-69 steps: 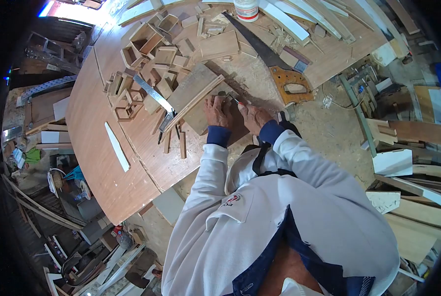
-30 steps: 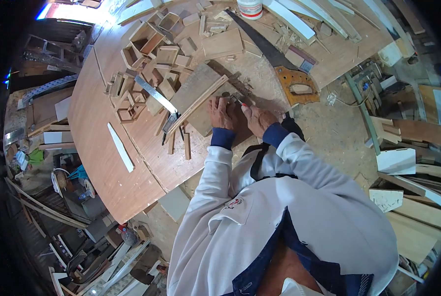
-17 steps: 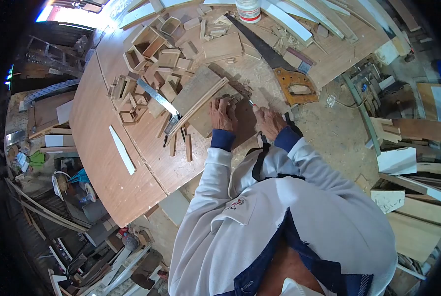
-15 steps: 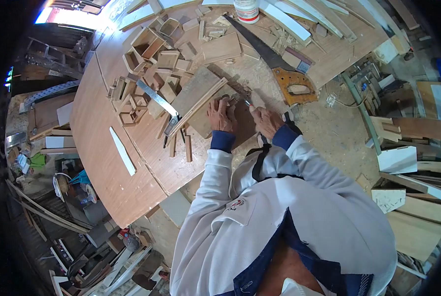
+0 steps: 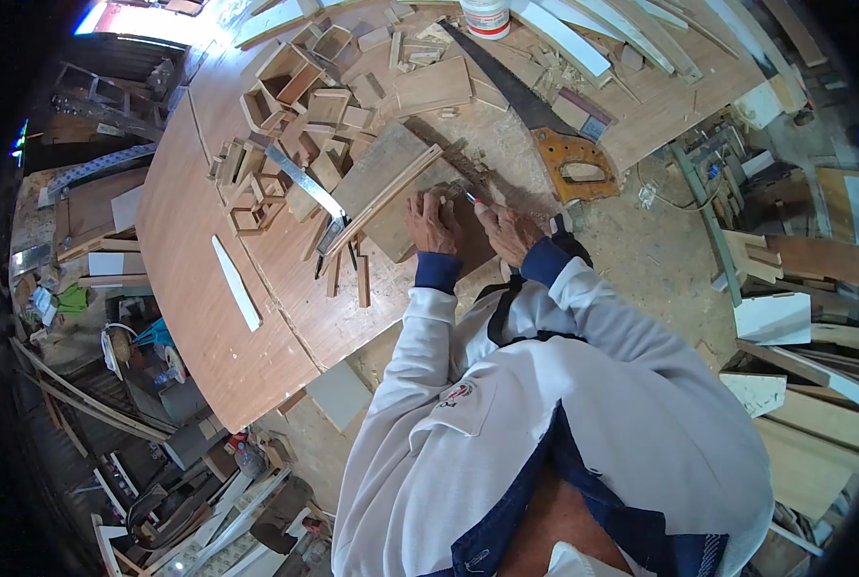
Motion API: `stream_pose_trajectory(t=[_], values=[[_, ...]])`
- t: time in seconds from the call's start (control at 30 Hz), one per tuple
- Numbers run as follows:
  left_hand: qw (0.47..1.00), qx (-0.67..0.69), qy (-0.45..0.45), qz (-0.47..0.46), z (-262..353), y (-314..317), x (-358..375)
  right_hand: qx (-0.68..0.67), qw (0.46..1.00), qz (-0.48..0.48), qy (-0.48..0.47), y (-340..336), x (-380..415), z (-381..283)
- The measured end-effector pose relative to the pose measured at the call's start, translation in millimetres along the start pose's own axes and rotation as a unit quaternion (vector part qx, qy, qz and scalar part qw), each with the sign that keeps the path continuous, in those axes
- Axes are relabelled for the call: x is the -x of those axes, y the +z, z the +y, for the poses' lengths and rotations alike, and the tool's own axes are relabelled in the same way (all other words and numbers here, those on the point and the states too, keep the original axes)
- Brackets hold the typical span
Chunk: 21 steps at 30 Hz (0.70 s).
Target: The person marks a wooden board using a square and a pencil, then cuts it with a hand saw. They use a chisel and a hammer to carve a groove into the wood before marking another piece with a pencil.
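My left hand rests on a brown wooden board, its fingers bent and close together. Whatever lies under those fingertips is too small to make out. Just to the right, my right hand is closed around a slim hand tool with a short metal blade and a bit of red near the grip. Its tip points up and left, towards the left fingers; most of the handle is hidden in the palm. Left of my hands, a long thin wood strip lies along a flat board, beside a metal try square.
A handsaw lies right of my hands, near a sanding block. Small wooden boxes and offcuts crowd the back left. A white tub stands at the back. A white tapered piece lies on the left tabletop.
My right hand has moved slightly up and left with the tool, nearer to my left hand. My left hand stays about in place. The whole view has shifted slightly.
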<state>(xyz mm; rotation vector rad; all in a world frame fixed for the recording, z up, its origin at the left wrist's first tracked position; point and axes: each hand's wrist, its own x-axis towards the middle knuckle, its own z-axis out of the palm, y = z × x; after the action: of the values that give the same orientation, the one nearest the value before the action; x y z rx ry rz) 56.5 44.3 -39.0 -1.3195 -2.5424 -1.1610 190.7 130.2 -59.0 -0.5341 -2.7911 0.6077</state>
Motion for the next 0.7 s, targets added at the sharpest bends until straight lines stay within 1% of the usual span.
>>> stream_pose_trajectory(t=[0.03,0.1,0.27,0.33,0.4,0.47,0.53,0.63,0.7], values=[[1.000,0.000,0.009,0.009,-1.2,1.2,0.3,0.000,1.000,0.000,-0.001,-2.1,-1.0,-0.8],[1.000,-0.001,0.019,0.018,-1.0,2.6,0.9,0.001,0.999,-0.045,0.014,-5.4,-1.2,-3.0],[0.999,0.000,0.028,0.031,1.4,3.0,0.2,0.018,0.998,-0.054,0.012,-10.0,-0.4,-7.1],[1.000,0.003,0.012,0.023,2.1,2.9,0.5,0.018,0.998,-0.064,0.017,-10.7,-0.2,-6.5],[1.000,0.006,0.008,0.023,4.1,1.9,1.0,0.066,0.994,-0.087,-0.016,-11.1,0.4,-5.2],[1.000,0.009,0.004,0.025,3.8,2.8,0.8,0.064,0.995,-0.073,-0.006,-10.6,1.6,-6.2],[0.999,-0.033,0.001,0.037,0.4,5.4,1.8,0.061,0.996,-0.058,0.006,-12.2,-0.6,-8.4],[1.000,0.004,0.005,0.022,2.9,3.4,1.7,0.027,0.997,-0.069,0.012,-11.9,-2.8,-7.3],[1.000,-0.007,0.007,0.027,1.9,4.2,1.6,0.013,0.998,-0.060,0.007,-10.0,-2.6,-6.4]])
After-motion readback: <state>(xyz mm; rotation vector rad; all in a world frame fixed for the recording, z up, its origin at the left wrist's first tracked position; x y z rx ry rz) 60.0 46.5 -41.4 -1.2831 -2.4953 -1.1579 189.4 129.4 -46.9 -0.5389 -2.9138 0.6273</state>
